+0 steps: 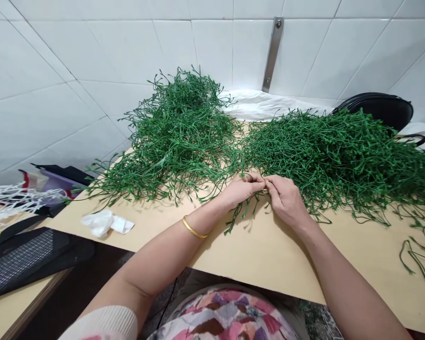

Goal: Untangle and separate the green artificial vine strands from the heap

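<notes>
My left hand and my right hand meet fingertip to fingertip above the table, in front of two green heaps. Both are closed in a pinch. Thin green strands with small knot-like tips hang out beneath my left hand; the exact spot where the fingertips grip is too small to make out. Behind my left hand spreads a tall heap of the same green strands. A wider, lower heap of green strands lies just beyond my right hand.
The tan tabletop ends close to my body. Crumpled white tissue lies at left. Loose green strands are at the right. A black bag and white cloth sit against the tiled wall. White netting is far left.
</notes>
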Demonstrator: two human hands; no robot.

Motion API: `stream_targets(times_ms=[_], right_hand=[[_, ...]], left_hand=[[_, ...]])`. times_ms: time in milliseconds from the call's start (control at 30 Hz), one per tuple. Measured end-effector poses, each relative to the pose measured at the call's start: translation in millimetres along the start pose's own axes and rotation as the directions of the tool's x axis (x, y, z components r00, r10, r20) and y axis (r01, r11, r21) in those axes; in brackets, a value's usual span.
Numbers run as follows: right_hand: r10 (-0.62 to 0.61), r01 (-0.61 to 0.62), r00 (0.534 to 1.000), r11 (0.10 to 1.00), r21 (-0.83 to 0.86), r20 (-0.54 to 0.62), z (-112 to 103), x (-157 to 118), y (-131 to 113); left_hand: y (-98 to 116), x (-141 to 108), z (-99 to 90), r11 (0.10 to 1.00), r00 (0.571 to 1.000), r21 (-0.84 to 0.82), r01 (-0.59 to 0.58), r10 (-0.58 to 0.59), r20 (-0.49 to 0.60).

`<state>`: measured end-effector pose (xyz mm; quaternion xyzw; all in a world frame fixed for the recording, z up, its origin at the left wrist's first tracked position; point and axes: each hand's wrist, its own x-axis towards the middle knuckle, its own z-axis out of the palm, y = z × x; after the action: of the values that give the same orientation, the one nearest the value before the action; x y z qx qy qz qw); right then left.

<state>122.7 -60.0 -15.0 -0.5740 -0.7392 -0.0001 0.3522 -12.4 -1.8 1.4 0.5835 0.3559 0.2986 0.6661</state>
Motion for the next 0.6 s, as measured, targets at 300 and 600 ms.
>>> stream_targets(times_ms=[300, 600], right_hand=[[0.203, -0.278, 0.955, 0.869, 0.409, 0.217, -20, 3, -4], [0.467, -0.305, 0.854, 0.806, 0.507, -0.228, -29, 5, 12]], left_hand=[[8, -5, -4.2, 0.964, 0.96, 0.208, -0.164, 0.107, 0.259], [-2, 2, -3.5, 0.991, 0.999, 0.128, -0.031, 0.03, 0.012]])
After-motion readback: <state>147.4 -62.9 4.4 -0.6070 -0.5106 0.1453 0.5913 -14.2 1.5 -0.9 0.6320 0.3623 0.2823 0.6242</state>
